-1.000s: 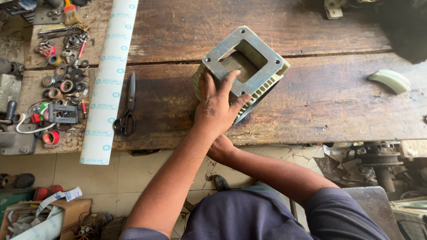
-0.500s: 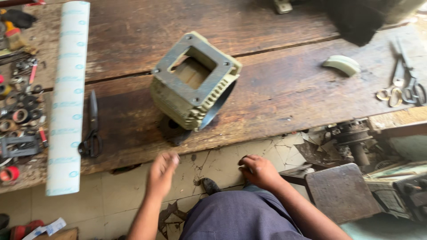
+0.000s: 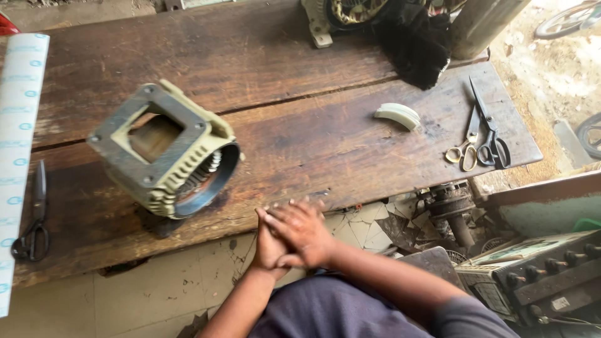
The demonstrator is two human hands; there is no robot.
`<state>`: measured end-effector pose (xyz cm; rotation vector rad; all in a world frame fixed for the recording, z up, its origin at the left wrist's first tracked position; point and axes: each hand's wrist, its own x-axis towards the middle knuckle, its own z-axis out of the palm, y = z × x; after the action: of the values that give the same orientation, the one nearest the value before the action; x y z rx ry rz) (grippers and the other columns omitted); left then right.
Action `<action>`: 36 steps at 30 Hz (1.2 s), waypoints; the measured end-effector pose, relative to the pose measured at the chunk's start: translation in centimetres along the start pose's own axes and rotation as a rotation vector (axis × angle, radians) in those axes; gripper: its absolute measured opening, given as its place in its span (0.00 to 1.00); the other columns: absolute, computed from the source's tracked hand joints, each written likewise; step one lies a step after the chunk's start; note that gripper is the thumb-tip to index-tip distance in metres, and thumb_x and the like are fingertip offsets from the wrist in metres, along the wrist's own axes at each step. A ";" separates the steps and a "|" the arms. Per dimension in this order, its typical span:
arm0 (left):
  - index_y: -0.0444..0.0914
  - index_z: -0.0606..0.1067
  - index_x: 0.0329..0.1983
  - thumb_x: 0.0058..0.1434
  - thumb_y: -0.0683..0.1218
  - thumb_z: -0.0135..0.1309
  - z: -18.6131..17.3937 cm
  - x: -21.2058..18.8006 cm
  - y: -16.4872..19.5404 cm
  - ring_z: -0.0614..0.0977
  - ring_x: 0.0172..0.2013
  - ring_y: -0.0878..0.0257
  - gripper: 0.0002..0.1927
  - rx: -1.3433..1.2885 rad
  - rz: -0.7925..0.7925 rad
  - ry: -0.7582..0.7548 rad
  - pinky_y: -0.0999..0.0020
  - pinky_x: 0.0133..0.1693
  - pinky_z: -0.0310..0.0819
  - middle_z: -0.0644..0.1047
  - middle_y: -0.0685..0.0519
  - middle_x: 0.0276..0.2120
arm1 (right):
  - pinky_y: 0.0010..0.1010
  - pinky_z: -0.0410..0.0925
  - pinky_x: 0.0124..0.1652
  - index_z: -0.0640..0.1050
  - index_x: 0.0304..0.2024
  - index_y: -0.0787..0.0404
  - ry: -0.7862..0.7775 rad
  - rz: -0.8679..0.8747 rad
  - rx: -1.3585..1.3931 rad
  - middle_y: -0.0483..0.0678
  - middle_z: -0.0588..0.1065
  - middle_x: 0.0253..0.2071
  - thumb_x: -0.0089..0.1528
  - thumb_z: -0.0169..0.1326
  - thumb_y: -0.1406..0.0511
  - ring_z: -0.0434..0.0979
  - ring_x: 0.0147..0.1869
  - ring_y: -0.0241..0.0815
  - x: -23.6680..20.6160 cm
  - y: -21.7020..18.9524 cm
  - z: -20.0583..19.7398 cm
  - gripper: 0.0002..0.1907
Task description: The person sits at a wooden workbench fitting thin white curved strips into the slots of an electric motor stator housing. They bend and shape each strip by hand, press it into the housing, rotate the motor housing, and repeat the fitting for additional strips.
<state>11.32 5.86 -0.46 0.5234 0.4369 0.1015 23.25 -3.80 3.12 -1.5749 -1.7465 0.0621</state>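
A: We look down on a worn wooden workbench (image 3: 300, 125) of dark planks, with cracked floor below its near edge. What lies nearest our hands?

B: The motor housing (image 3: 166, 150), a pale green ribbed casting resting on the bench toward ten o'clock from our hands, near them but apart. It lies tilted: its square flanged end with the rectangular opening faces up and toward ten o'clock, and its round open end faces down toward four o'clock, so its long axis runs along that ten-to-four line.

A: And our hands?

B: Our right hand (image 3: 300, 230) lies over our left hand (image 3: 269, 247) just off the bench's near edge, above our lap. They are pressed together, fingers extended, grasping no object.

A: What else do we see?

B: At two o'clock a curved pale piece (image 3: 398, 115); farther right two pairs of scissors (image 3: 479, 138). At the far left a roll of white sheet (image 3: 17, 125), with black scissors (image 3: 34, 216) beside it. A dark cloth (image 3: 413, 44) lies at the top.
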 end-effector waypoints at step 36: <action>0.38 0.75 0.49 0.69 0.57 0.45 1.6 8.4 -1.5 0.82 0.39 0.62 0.19 0.220 -0.066 0.220 0.65 0.41 0.77 0.81 0.52 0.39 | 0.47 0.72 0.33 0.77 0.45 0.64 -0.347 0.582 -0.502 0.60 0.76 0.37 0.65 0.53 0.71 0.77 0.37 0.55 -4.9 14.0 -13.7 0.06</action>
<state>19.59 5.58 -3.13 0.7173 0.6844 0.0472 42.24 -10.82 3.21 -2.5371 -1.5615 0.2032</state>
